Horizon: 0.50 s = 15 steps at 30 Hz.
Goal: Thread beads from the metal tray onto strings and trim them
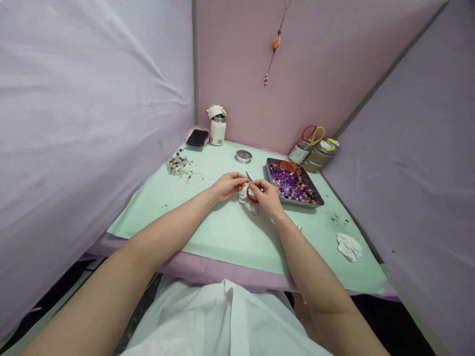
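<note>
My left hand and my right hand meet over the middle of the pale green mat, fingers pinched together. The right hand grips small red-handled scissors whose metal tip points up between the hands. A thin red cord loops below the fingers, and the left hand pinches its end. Just right of my right hand lies a metal tray full of purple and mixed beads.
A white bottle and a dark phone stand at the back left. A small round tin sits behind the hands. Beaded strands lie left. Jars with scissors stand back right, a white cloth front right. A tassel ornament hangs on the pink wall.
</note>
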Available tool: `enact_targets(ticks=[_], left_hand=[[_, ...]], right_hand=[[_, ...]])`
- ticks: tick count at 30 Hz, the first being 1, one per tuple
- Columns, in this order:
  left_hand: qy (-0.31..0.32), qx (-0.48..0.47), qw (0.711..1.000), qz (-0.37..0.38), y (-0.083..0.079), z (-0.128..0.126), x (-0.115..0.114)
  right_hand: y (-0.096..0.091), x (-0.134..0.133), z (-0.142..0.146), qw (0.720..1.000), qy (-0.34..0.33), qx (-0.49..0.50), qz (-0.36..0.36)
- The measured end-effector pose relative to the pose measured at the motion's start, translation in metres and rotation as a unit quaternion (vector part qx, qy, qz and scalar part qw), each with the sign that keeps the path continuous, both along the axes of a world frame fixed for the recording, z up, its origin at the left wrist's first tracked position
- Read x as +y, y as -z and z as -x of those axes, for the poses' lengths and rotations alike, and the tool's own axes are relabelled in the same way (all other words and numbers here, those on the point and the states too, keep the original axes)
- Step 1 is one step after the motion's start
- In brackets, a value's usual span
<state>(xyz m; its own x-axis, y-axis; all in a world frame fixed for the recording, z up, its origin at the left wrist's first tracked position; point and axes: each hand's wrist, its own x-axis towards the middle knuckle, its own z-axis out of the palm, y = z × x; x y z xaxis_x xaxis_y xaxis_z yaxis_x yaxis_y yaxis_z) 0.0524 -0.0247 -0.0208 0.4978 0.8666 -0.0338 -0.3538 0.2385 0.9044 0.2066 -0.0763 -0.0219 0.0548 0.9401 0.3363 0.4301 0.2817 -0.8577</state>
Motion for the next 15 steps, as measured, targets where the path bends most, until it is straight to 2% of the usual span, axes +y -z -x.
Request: enact_targets(ticks=[6, 15], left_hand=[[0.009, 0.014, 1.0, -0.001, -0.0002, -0.0008, -0.0025], [0.059, 0.004, 0.998, 0.024, 0.0022, 0.0, -0.0007]], right_hand=[[0.0024, 0.0004, -0.0009, 0.999, 0.014, 0.016, -0.025], [0.0007, 0.0006, -0.0019, 0.999, 0.035, 0.024, -0.032]])
